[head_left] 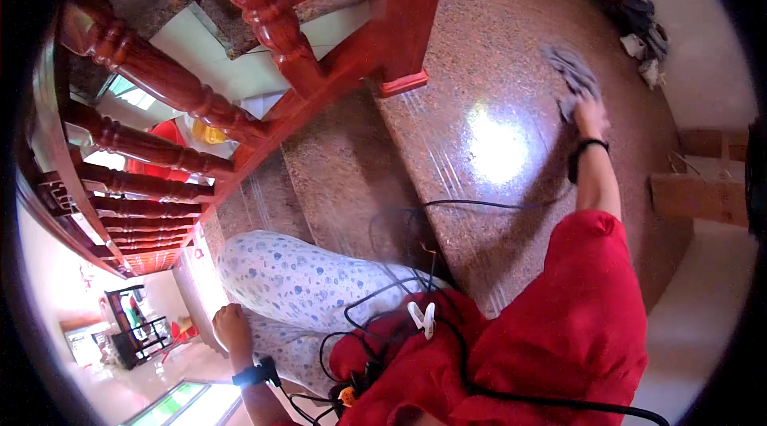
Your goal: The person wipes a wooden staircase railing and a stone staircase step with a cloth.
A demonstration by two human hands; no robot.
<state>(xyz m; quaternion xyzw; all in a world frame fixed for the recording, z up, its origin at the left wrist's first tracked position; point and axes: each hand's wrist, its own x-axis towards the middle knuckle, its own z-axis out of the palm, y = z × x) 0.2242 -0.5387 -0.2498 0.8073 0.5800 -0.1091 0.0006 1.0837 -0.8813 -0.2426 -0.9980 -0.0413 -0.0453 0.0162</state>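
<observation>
My right hand [592, 116] is pressed on a grey cloth [569, 69], which lies bunched on the speckled stone landing [479, 54] at the top of the stairs. The cloth extends beyond my fingers, away from me. Beside my patterned trousers, my left hand [230, 327] has its fingers curled; whether it touches or holds anything cannot be told. Each wrist wears a black band. Black cables with a white clip [422, 319] hang across my red top, and one cable trails over the edge of the landing.
Stone steps [341, 168] descend at the left beside a red wooden balustrade [180, 90] with a square newel post [407, 12]. Several shoes [638, 12] line the wall at the upper right. A wooden piece [695, 195] stands at the right wall.
</observation>
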